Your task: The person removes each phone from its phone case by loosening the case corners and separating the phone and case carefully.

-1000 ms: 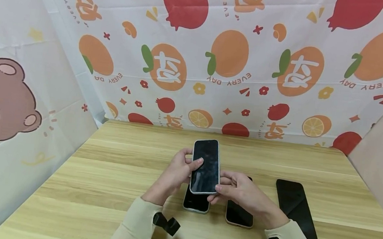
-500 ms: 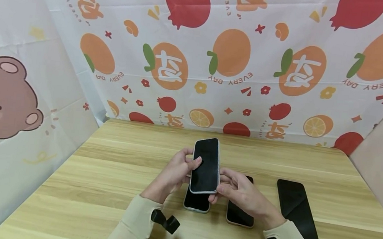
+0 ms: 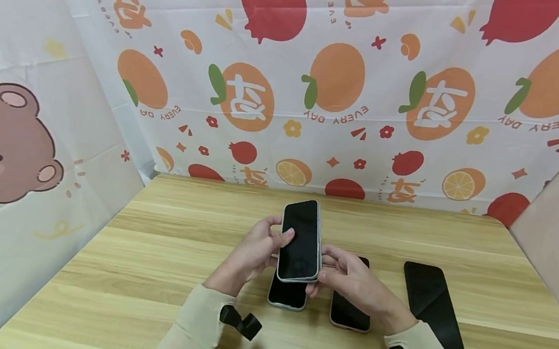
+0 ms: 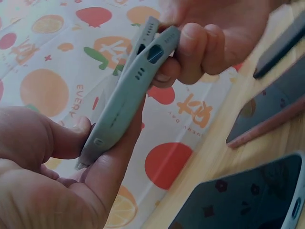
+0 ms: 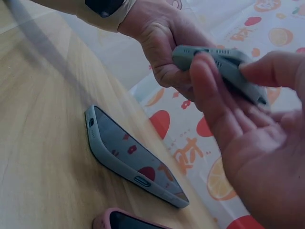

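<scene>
My left hand (image 3: pixel 255 253) grips a phone (image 3: pixel 299 244) upright above the table, its thumb lying on the dark screen. A pale grey-green case (image 4: pixel 116 105) is on the phone; at the bottom corner case and phone stand apart, with a narrow gap between them in the left wrist view. With thumb and fingers my right hand (image 3: pixel 352 280) pinches that lower right corner. Below the held phone lies another phone (image 3: pixel 288 295) in a pale case, partly hidden. A phone with a pink edge (image 3: pixel 349 315) lies partly under my right hand.
A longer black slab (image 3: pixel 433 307), like a large phone, lies to the right by my right forearm. The wooden table (image 3: pixel 150 252) ends at a fruit-patterned cloth (image 3: pixel 278 84) behind. Each wrist wears a small black camera.
The pale edge of the case now shows along the phone's right side and bottom, where case and phone have parted slightly. Both hands have stayed nearly in place.
</scene>
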{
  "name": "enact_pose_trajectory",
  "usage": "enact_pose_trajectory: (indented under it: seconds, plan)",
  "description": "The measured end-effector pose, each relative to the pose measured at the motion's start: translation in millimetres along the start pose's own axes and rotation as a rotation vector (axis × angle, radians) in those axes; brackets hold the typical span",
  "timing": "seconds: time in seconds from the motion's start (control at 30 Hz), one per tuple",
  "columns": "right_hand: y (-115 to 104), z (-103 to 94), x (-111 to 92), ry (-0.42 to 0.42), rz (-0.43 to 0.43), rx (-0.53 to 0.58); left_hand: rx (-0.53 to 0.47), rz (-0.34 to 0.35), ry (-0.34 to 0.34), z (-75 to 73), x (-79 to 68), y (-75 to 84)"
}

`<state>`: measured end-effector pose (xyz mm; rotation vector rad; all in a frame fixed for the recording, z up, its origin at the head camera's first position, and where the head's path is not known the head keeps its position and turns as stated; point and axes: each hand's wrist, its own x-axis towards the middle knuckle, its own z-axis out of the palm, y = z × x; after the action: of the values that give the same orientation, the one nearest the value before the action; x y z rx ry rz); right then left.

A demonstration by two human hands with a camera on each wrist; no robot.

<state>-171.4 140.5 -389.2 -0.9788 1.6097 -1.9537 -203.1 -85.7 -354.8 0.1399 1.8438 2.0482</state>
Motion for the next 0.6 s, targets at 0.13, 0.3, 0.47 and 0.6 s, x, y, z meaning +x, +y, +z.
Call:
enact_pose_trajectory:
  seconds: [0.13, 0.3, 0.47, 0.6]
  plan:
    - [-1.5, 0.2, -0.4, 0.104, 0.049, -0.057, 0.014, 0.000, 0.047, 1.1, 1.1, -1.4]
    - [-2.7, 1.1, -0.1, 0.182, 0.086, -0.073, 0.037, -0.003, 0.097, 0.4, 2.5, -3.4]
    - [-0.8, 1.6, -0.5, 0.183, 0.091, -0.063, 0.059, 0.003, 0.109, 0.2, 3.5, -5.8]
    - [-0.1, 2.1, -0.6, 0.185, 0.080, -0.073, 0.070, 0.005, 0.126, 0.3, 4.6, -7.6]
